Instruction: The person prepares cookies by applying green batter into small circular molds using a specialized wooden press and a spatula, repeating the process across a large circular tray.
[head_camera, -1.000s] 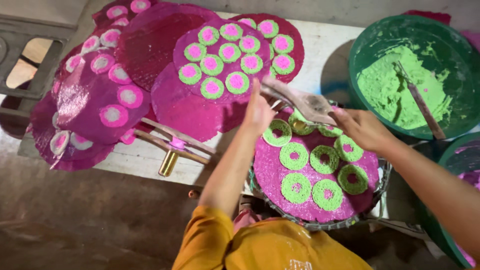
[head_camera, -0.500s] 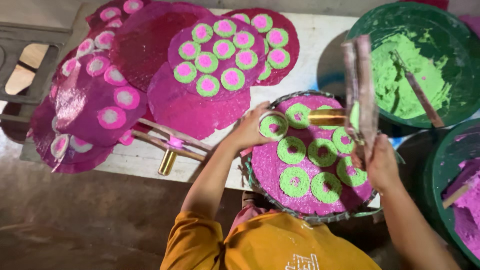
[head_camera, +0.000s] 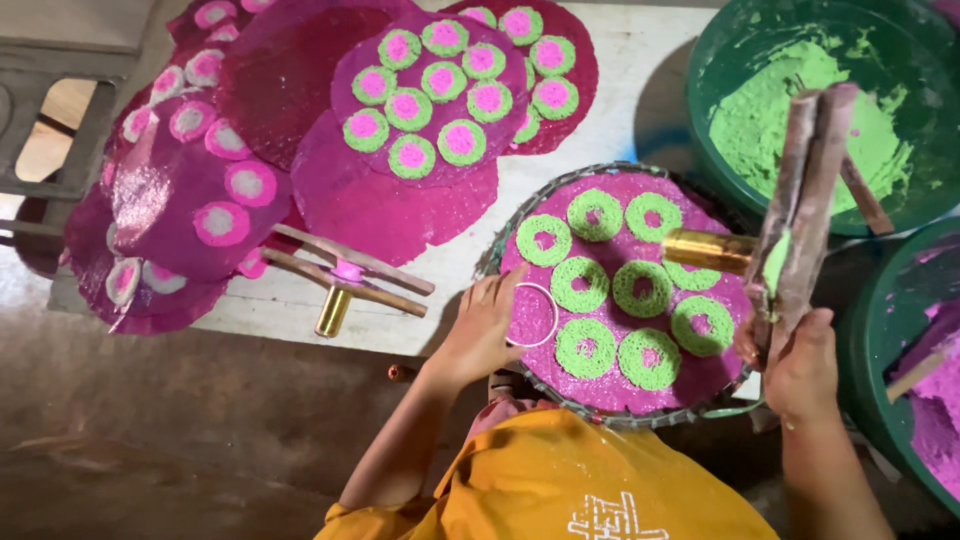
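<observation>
On white table (head_camera: 640, 130) (dirt floor below): left hand (head_camera: 485, 325) grip pinching ring (head_camera: 530, 315); right hand (head_camera: 800, 365) grip clasping wooden press (head_camera: 805, 210).

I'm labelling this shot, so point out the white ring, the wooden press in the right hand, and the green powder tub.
White ring (head_camera: 529, 315), head view, on its left rim.
Wooden press (head_camera: 805, 190), head view, mid handle.
Green powder tub (head_camera: 712, 150), head view, left rim.

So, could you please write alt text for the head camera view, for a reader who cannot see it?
A person's left hand holds a thin ring on a round pink sheet dotted with green rings, while the right hand holds a wooden press with a brass tube. A green powder basin and more patterned pink sheets surround them.
</observation>
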